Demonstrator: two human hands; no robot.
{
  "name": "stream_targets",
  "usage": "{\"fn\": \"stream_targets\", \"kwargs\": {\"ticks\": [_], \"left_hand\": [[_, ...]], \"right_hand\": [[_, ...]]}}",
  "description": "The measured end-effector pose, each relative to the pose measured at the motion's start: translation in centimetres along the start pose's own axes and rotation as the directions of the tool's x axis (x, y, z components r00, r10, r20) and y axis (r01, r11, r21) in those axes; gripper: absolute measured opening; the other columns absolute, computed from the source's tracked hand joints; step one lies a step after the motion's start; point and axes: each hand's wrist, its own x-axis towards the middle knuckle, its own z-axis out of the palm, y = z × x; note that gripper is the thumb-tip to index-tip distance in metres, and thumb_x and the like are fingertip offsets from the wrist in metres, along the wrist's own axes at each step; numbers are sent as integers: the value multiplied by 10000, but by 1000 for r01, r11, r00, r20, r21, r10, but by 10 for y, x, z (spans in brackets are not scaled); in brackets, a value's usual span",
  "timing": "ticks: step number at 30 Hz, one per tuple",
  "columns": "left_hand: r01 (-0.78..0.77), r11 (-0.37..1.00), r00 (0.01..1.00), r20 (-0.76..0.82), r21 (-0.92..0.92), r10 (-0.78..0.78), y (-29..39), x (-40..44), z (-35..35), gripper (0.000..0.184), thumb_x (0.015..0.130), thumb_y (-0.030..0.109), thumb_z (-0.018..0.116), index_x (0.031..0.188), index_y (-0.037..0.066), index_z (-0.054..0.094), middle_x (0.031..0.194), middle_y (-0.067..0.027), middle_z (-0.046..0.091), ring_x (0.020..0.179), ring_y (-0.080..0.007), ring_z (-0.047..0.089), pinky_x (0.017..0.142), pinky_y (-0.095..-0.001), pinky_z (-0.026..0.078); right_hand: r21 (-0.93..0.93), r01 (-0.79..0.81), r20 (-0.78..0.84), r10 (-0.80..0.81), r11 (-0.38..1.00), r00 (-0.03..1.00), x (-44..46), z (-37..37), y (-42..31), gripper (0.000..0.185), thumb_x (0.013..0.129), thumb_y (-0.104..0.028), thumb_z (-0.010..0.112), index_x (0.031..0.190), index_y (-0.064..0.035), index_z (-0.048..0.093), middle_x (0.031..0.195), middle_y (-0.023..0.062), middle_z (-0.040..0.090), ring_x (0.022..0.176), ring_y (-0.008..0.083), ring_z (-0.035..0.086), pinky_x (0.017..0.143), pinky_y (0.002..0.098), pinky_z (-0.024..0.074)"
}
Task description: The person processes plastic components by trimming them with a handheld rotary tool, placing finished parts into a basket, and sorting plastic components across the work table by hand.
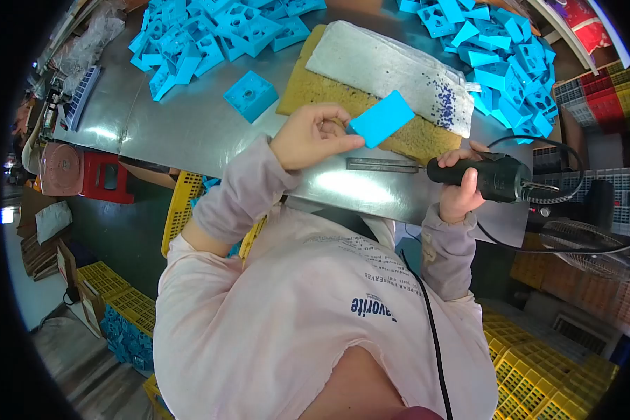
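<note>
My left hand [311, 135] pinches one end of a bright blue rectangular plastic piece [383, 119] between thumb and fingers, its smooth face up, above the edge of a yellow pad [315, 89]. My right hand [463, 180] is wrapped round a black corded electric screwdriver [484, 176]. A long grey metal shaft [383, 165] lies in line with its front end and points left. On the pad rests a folded white cloth [378, 59], with many tiny dark blue bits [443, 101] at its right end. A single blue box-like piece [250, 96] sits left of the pad.
Heaps of blue plastic pieces lie at the back left [189, 38] and back right [514, 77] of the metal table [182, 126]. A black cable [567, 250] runs off right, near a fan [584, 245]. Yellow crates [182, 210] stand below, and a red stool [107, 178] at left.
</note>
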Motion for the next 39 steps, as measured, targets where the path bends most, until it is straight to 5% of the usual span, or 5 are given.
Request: {"fn": "stream_targets", "kwargs": {"ticks": [10, 19, 23, 29, 39], "left_hand": [[75, 891, 996, -16, -447, -92, 23, -27, -35, 319, 1010, 321, 477, 1104, 28, 563, 943, -89, 648, 779, -173, 642, 691, -287, 519], [43, 916, 998, -30, -398, -59, 30, -39, -34, 297, 1005, 287, 486, 1091, 21, 584, 960, -85, 643, 816, -163, 619, 741, -300, 505], [-149, 978, 989, 16, 143, 149, 5, -43, -24, 161, 933, 173, 578, 990, 30, 626, 934, -79, 622, 814, -183, 591, 754, -288, 482], [-440, 558, 887, 244, 703, 391, -31, -60, 17, 98, 807, 105, 666, 886, 56, 633, 967, -89, 588, 913, -254, 583, 776, -368, 494], [-482, 338, 861, 366, 808, 353, -50, -71, 24, 98, 749, 142, 666, 803, 68, 631, 921, -59, 565, 865, -225, 577, 740, -355, 501]], "right_hand": [[151, -103, 55, 96, 983, 994, -11, 26, 2, 513, 887, -289, 584, 1219, 61, 411, 765, 156, 555, 671, 232, 551, 624, 383, 501], [51, -119, 97, 114, 992, 989, -12, 34, -1, 551, 916, -403, 487, 1227, 44, 404, 761, 139, 523, 678, 232, 527, 663, 383, 473], [2, -100, 43, 100, 995, 994, -4, 29, -4, 659, 908, -519, 476, 1240, 42, 378, 746, 129, 518, 663, 222, 521, 667, 377, 465], [6, -85, 65, 84, 996, 994, 4, 23, -7, 874, 838, -742, 449, 1243, 28, 367, 738, 112, 528, 658, 217, 522, 661, 376, 453], [161, -23, 198, -10, 987, 980, -4, 42, -7, 889, 807, -736, 555, 1268, 8, 401, 780, 120, 567, 679, 241, 568, 654, 397, 496]]}}
